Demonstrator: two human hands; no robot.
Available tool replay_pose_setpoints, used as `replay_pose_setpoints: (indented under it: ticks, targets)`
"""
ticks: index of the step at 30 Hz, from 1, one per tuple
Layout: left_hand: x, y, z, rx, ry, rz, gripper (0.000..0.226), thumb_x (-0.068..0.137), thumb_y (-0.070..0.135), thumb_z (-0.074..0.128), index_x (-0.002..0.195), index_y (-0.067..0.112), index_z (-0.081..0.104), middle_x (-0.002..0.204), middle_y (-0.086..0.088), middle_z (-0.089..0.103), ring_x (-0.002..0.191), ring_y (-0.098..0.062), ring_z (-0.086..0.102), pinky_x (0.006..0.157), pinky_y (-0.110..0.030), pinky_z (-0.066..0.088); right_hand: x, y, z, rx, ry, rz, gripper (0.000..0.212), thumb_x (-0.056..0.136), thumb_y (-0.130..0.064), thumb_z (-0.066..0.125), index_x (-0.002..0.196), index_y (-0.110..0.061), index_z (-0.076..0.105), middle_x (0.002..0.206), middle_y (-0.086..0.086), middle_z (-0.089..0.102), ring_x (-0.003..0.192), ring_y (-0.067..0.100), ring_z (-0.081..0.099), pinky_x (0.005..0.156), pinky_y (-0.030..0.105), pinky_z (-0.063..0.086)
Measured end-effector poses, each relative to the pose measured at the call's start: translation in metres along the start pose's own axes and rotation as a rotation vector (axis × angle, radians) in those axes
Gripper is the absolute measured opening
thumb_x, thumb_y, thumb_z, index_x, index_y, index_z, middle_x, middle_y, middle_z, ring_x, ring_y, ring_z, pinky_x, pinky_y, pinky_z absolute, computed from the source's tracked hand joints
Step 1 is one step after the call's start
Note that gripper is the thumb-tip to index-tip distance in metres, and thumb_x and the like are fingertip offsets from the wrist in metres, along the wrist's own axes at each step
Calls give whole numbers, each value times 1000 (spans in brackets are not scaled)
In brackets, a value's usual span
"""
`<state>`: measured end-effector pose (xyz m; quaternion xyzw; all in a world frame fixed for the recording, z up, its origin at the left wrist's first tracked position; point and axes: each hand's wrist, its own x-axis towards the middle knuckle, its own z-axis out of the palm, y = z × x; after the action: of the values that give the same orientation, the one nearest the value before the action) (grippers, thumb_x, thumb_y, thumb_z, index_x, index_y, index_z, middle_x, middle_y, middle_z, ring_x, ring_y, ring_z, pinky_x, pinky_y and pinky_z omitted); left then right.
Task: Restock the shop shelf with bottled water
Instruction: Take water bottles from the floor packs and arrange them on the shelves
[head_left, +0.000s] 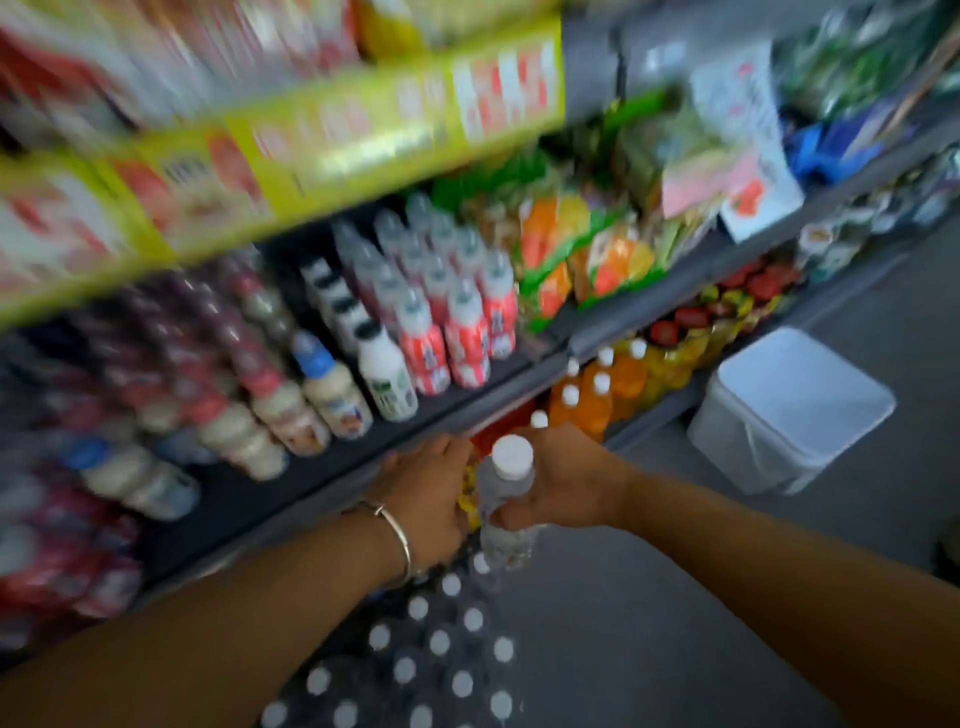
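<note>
head view, blurred: right hand (558, 480) grips a water bottle (506, 499) with a white cap, fingers curled round its body, above the pack (431, 654) of capped bottles on the floor. left hand (426, 493), wearing a bangle (397, 540), lies just beside the bottle; its fingers are hidden, grip cannot be told. shelf (332, 467) edge lies directly ahead.

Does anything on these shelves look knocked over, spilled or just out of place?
Nothing clearly does, though the picture is blurred. The shelf bottles stand in upright rows. The right hand holds one water bottle above the pack on the floor.
</note>
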<state>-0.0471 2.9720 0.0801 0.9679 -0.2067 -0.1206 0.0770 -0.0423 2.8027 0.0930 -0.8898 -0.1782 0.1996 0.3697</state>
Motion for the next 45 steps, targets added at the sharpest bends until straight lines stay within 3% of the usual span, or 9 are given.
replay_pose_setpoints:
  ticks: [3, 7, 10, 14, 17, 21, 25, 34, 45]
  targets:
    - [-22, 22, -103, -182, -7, 17, 55, 69, 43, 44, 116, 13, 46, 118, -7, 51, 112, -25, 51, 87, -28, 41, -23, -80, -74, -45, -9, -89, 22, 73, -19, 78, 86, -23, 60, 78, -16, 57, 70, -1, 52, 60, 8, 38]
    - [-57, 49, -245, -350, 26, 122, 56, 79, 32, 63, 126, 6, 47, 124, -10, 56, 110, -16, 54, 80, -19, 38, -52, -189, -170, -103, 12, -170, 25, 75, -25, 77, 95, -13, 70, 99, 1, 70, 88, 8, 62, 67, 16, 42]
    - [-82, 63, -345, -319, 31, 128, 46, 83, 15, 66, 124, 5, 48, 122, -13, 58, 98, -9, 54, 81, -16, 43, -74, -269, -236, -56, 26, -235, 15, 72, -23, 79, 82, -13, 73, 81, -3, 73, 77, 8, 68, 63, 17, 49]
    - [-124, 69, -456, -389, 120, 119, 49, 62, 21, 66, 106, 3, 55, 104, -15, 66, 93, -29, 63, 88, -43, 52, -107, -371, -303, -68, 63, -380, 8, 74, -18, 74, 73, -12, 69, 70, 8, 66, 58, 16, 61, 48, 23, 46]
    - [-159, 75, -533, -436, 192, 84, 45, 57, 10, 63, 101, 9, 53, 84, -3, 60, 76, -13, 54, 70, -30, 47, -127, -441, -339, -18, 100, -473, 26, 61, -27, 71, 79, -9, 69, 66, 5, 64, 54, 13, 56, 46, 23, 42]
    - [-202, 68, -615, -459, 306, 25, 46, 75, -19, 58, 118, -10, 46, 94, -18, 57, 77, -25, 54, 63, -26, 50, -140, -525, -372, -64, 135, -527, 38, 67, -35, 73, 84, -1, 67, 66, 7, 61, 60, 19, 55, 48, 24, 41]
    - [-237, 44, -663, -427, 424, -62, 33, 80, -15, 57, 109, 0, 52, 85, -9, 59, 69, -18, 60, 57, -20, 54, -141, -599, -387, -45, 243, -571, 19, 80, -29, 64, 68, -15, 62, 59, 2, 59, 47, 11, 52, 42, 19, 40]
    - [-268, -63, -699, -400, 583, -218, 20, 81, -7, 57, 95, 7, 55, 80, -11, 60, 77, -23, 60, 79, -38, 54, -79, -716, -378, -41, 418, -543, 18, 80, -29, 65, 72, -15, 59, 60, 4, 57, 48, 16, 52, 48, 22, 40]
    - [-213, -157, -698, -392, 596, -308, 16, 86, 8, 60, 81, 18, 49, 76, -5, 58, 69, -15, 57, 64, -23, 50, 77, -752, -362, -41, 386, -442, 18, 80, -27, 66, 85, -13, 55, 69, 4, 54, 59, 16, 51, 51, 22, 40]
